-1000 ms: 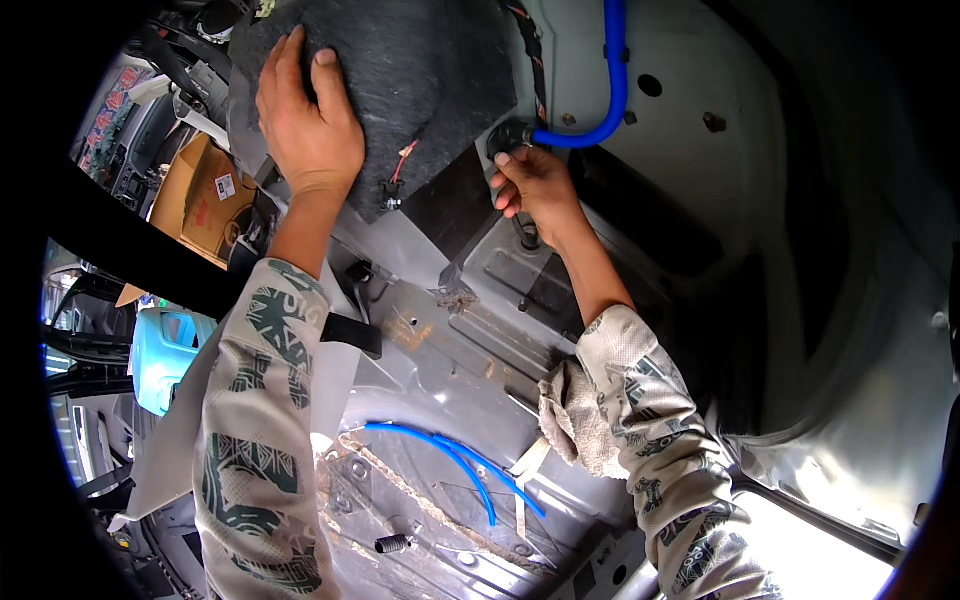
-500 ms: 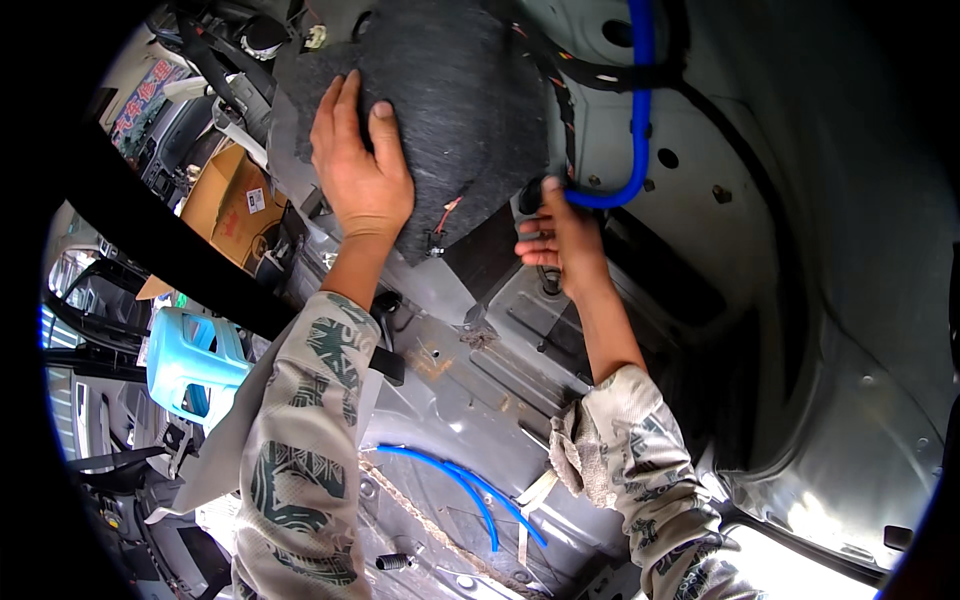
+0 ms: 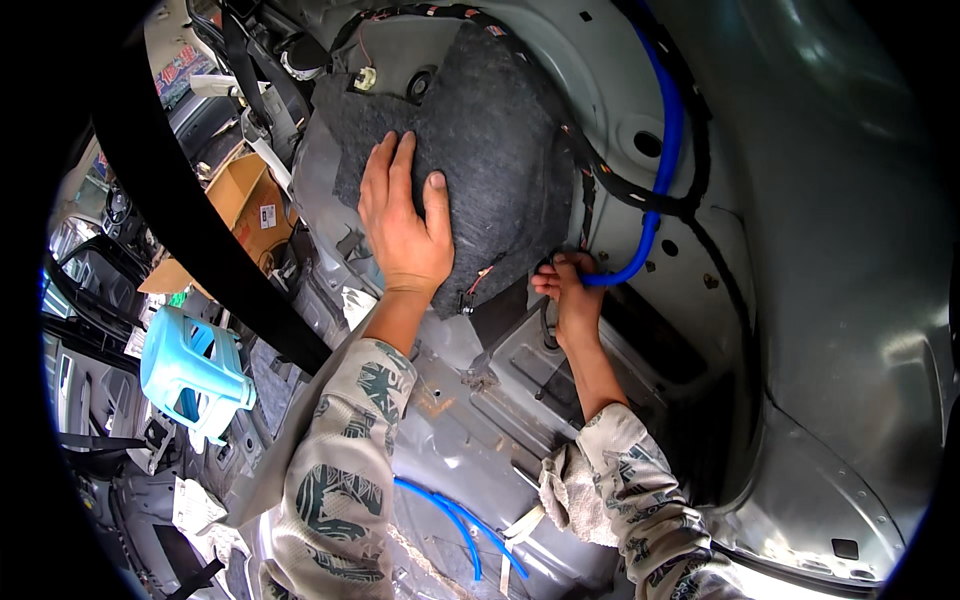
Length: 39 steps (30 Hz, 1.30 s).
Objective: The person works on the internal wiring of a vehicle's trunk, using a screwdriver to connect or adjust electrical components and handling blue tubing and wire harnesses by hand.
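Observation:
My left hand (image 3: 408,222) lies flat with fingers spread on a dark grey felt liner (image 3: 500,140) that covers a rounded bulge in the car's bare metal body. At the liner's lower right edge, my right hand (image 3: 572,300) is closed, its fingers curled inward. What they grip is hidden. A thick blue hose (image 3: 668,130) curves down from the top and disappears behind this hand. Just below the fingers hangs a thin black cable (image 3: 546,325). A small connector with a reddish wire (image 3: 480,280) sticks out through the liner between my hands.
A taped black wiring harness (image 3: 620,190) runs around the liner and crosses the hose. Two cut blue tubes (image 3: 455,515) lie on the metal floor. Leftward are a black belt strap (image 3: 220,260), a light blue plastic stool (image 3: 190,350) and an open cardboard box (image 3: 255,205).
The view has shifted, so the scene sits lower in the picture. My right hand's fingers have curled in beside the hose end. My left hand stays flat on the liner.

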Tool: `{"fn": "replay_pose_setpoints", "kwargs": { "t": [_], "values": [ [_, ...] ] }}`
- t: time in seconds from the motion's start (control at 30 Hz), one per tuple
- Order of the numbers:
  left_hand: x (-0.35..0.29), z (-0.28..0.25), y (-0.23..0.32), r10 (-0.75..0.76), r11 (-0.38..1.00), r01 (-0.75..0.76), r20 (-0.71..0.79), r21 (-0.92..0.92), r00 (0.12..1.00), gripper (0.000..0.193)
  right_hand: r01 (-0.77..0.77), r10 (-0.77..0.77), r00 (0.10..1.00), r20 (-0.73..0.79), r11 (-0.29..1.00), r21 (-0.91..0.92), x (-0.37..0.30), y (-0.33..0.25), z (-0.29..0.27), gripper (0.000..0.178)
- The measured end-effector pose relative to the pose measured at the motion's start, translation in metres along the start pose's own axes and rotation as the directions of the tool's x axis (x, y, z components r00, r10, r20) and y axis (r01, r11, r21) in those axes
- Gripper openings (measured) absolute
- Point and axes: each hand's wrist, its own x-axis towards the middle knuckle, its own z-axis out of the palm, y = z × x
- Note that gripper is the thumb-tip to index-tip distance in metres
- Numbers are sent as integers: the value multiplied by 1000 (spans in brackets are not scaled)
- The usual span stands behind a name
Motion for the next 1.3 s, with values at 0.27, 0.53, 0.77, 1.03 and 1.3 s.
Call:
{"fn": "replay_pose_setpoints", "kwargs": {
  "t": [0.27, 0.53, 0.77, 1.03, 1.3],
  "values": [
    [1, 3, -3, -16, 1000, 15, 29, 28, 999, 44, -233, 236, 968, -80, 971, 50, -20, 7, 1, 24],
    [-3, 7, -1, -4, 999, 3, -11, -36, 1000, 45, -249, 306, 947, -102, 896, 368, -11, 34, -4, 22],
    [-4, 15, -7, 51, 998, -54, -69, -42, 996, 42, -86, 158, 964, -214, 946, 312, -28, 37, 12, 30],
    [-2, 21, -22, 162, 986, -166, -119, -24, 980, 39, -38, 143, 974, -177, 869, 494, -29, 47, 21, 40],
    [-7, 14, -9, 131, 991, -130, -74, 18, 989, 35, -79, 77, 997, -32, 994, -69, -83, 29, -57, 34]
  ]
}}
